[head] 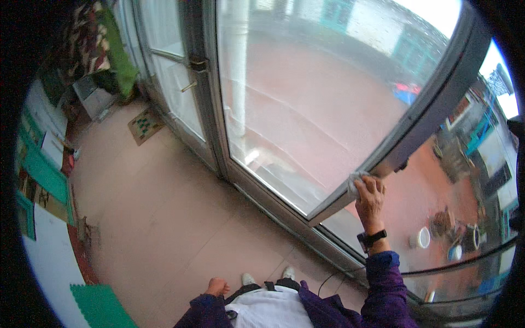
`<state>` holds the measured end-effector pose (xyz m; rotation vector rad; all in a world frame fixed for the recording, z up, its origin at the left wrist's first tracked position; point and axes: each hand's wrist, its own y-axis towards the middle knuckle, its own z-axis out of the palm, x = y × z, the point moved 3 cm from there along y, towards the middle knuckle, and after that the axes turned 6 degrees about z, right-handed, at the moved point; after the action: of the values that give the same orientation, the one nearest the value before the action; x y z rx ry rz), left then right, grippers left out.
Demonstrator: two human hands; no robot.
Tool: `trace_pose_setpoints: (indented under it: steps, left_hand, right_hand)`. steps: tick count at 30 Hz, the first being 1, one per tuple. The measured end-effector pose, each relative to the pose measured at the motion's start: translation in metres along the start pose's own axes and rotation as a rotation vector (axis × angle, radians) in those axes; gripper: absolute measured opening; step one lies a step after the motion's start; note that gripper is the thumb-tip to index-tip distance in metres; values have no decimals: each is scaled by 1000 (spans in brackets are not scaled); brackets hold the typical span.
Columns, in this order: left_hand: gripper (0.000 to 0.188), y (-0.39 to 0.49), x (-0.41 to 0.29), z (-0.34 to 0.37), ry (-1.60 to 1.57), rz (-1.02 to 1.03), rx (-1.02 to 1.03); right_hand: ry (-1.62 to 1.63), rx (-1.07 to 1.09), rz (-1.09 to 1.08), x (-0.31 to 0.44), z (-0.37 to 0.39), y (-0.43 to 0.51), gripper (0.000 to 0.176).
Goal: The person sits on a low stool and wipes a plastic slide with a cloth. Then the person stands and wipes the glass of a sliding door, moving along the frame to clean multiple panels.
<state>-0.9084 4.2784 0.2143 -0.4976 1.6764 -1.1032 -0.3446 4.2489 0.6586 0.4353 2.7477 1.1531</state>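
My right hand [368, 192] is pressed to the metal frame [414, 119] of a sliding glass panel. A pale grey cloth [353, 182] is bunched under its fingers, against the frame's inner edge. Large glass [311, 102] fills that panel, with drops on its upper part. Low by my waist, my left hand [218, 286] hangs with its fingers curled, and nothing shows in it. A dark watch [372, 238] circles my right wrist.
Tiled floor [164, 205] runs beside the lower track [283, 229]. A door handle [189, 86] juts out on the neighbouring door. A small mat [144, 126] lies farther back. Beyond the opening stand a white bucket [420, 238] and other containers. A cable [328, 280] trails near my feet.
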Motion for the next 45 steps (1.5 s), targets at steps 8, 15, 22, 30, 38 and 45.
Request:
trace_pose_setpoints:
  steps: [8,15,22,30,38,45]
  left_hand:
    - [19,2,9,7,15,71,72]
    - [12,9,50,-24,-88,-1,15]
    - [15,38,94,-50,-165,246,169]
    - [19,22,82,-85,-247,151,-72]
    - [24,19,67,-125,-172,100,-155]
    - [23,38,98,-140,-417,144,-286]
  right_hand:
    - [74,180,29,-2,73,-70,27]
    - [158,396,241,-13,143,-141,30]
    - [157,558,410,14,176,-222,29]
    - [304,871,540,97,204,-286,34]
    - [295,1009,509,156,265,-239,37]
    - [330,1077,259,230,347,-171,23]
